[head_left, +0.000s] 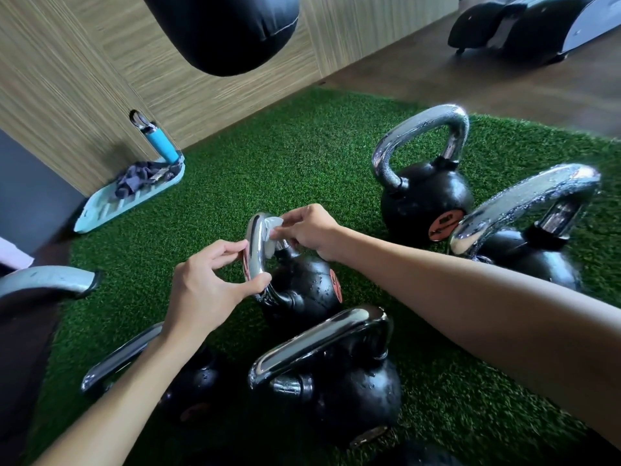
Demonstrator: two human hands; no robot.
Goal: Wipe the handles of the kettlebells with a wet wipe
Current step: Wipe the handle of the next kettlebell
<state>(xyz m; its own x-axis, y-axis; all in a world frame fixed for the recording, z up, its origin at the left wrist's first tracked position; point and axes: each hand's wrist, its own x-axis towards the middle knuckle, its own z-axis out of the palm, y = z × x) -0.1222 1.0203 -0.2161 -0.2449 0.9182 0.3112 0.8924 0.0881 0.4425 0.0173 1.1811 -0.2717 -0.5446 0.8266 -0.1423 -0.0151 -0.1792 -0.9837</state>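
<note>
Several black kettlebells with chrome handles stand on green turf [302, 163]. The middle kettlebell [302, 290] has its handle [253, 243] turned edge-on to me. My left hand [208, 280] grips the near side of that handle between thumb and fingers. My right hand [309, 230] pinches a white wet wipe [270, 228] against the handle's far top corner. A second kettlebell [336, 381] stands just in front, a third [423, 193] at the back right, a fourth [524, 243] at the far right, and another [188, 385] lies partly under my left forearm.
A black punching bag [221, 28] hangs above the turf's far edge. A light blue tray [100, 210] with a dark cloth and a blue bottle [161, 142] leans by the wooden wall. Grey equipment [43, 280] juts in at left; a machine base [524, 25] stands far right.
</note>
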